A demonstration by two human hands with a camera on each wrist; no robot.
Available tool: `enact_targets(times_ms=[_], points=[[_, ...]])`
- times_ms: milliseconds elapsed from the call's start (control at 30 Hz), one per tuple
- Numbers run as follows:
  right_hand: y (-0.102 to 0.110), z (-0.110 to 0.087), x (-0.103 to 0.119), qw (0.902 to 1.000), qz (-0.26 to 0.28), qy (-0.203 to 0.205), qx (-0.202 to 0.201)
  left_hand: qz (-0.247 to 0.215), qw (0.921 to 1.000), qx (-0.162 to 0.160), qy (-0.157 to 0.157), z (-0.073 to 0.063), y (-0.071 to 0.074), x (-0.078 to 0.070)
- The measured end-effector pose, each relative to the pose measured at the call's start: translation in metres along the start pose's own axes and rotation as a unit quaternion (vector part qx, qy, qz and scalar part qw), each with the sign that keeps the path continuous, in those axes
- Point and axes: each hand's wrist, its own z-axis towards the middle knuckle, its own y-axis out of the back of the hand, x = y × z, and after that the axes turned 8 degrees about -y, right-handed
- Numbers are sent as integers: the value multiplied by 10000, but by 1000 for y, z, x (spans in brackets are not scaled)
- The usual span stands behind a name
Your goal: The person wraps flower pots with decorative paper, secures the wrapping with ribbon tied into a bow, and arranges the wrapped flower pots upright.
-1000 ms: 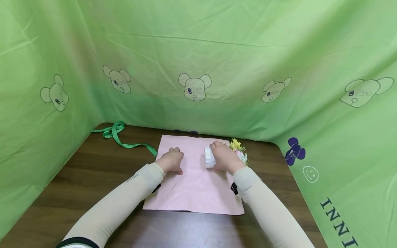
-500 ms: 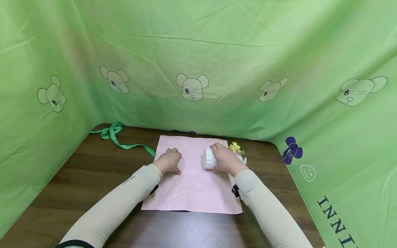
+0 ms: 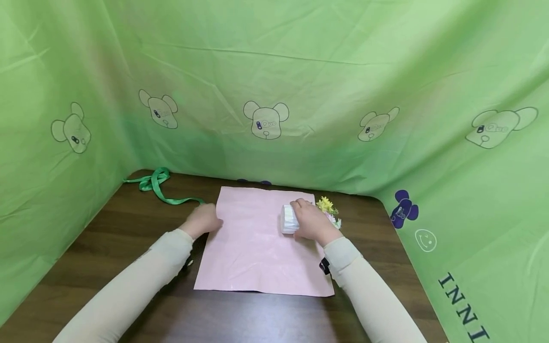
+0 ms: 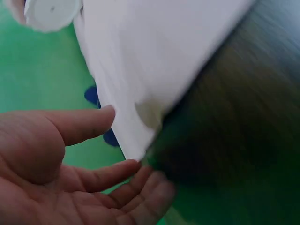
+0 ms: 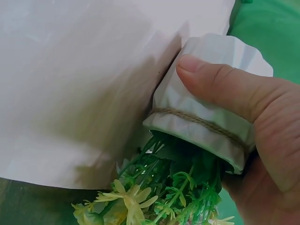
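Pink wrapping paper [image 3: 253, 252] lies flat on the table. My right hand [image 3: 313, 220] grips a white ribbed flowerpot [image 3: 289, 220] lying on its side over the paper's right part, its base facing left. In the right wrist view, brown twine [image 5: 201, 122] circles the pot near its rim, and yellow flowers [image 5: 129, 201] with green stems spill from its mouth. My left hand [image 3: 202, 220] is at the paper's left edge, near the end of a green ribbon [image 3: 163, 190]. The left wrist view shows its thumb apart from the fingers, with fingertips [image 4: 161, 187] right by a paper corner.
The brown wooden table [image 3: 107, 238] reaches back to a green curtain [image 3: 266, 62] printed with bear faces. This curtain encloses the back and both sides. The ribbon lies in loops at the back left corner.
My left hand has moved left, from over the paper to its left edge by the ribbon's end. The right hand stays on the flowerpot in nearly the same spot.
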Motion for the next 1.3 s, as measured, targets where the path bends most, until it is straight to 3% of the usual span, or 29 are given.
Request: enact_targets(times_ms=[100, 200, 367, 433, 500, 667, 733, 833, 933, 1000, 1067, 1200, 1300], points=[[0, -1, -2, 10000, 18, -46, 9, -395, 9974, 372, 466, -6, 8, 10], [0, -2, -3, 9999, 43, -101, 15, -978, 9908, 541, 758, -8, 10, 12], [-3, -3, -4, 9999, 90, -108, -11, -2404, 9596, 725, 1271, -4, 8, 10], [-6, -4, -4, 9999, 115, -101, -31, -2665, 9508, 744, 1396, -4, 6, 10], [-8, -4, -4, 9999, 119, -100, -62, -2474, 9559, 670, 1434, -4, 5, 11], [-12, -6, -3, 9998, -2, -92, -153, -1494, 9791, 415, 1313, -8, 6, 9], [-12, -7, -3, 9999, -18, -78, -139, -1635, 9774, 429, 1270, -11, 7, 7], [-11, -11, -3, 9999, 70, -66, -49, -2312, 9633, 542, 1255, -13, 9, 3], [-6, -15, -5, 9995, 282, -63, 97, -3154, 9374, 668, 1319, -16, 10, 1], [-3, -16, -6, 9989, 399, -49, 231, -3500, 9242, 685, 1363, -17, 10, 3], [1, -16, -8, 9983, 469, 6, 353, -3673, 9172, 632, 1409, -20, 10, 6], [8, -13, -9, 9968, 513, 80, 607, -3679, 9158, 557, 1513, -28, 12, 12], [12, -12, -10, 9957, 561, 52, 736, -4025, 9004, 588, 1544, -33, 11, 10]])
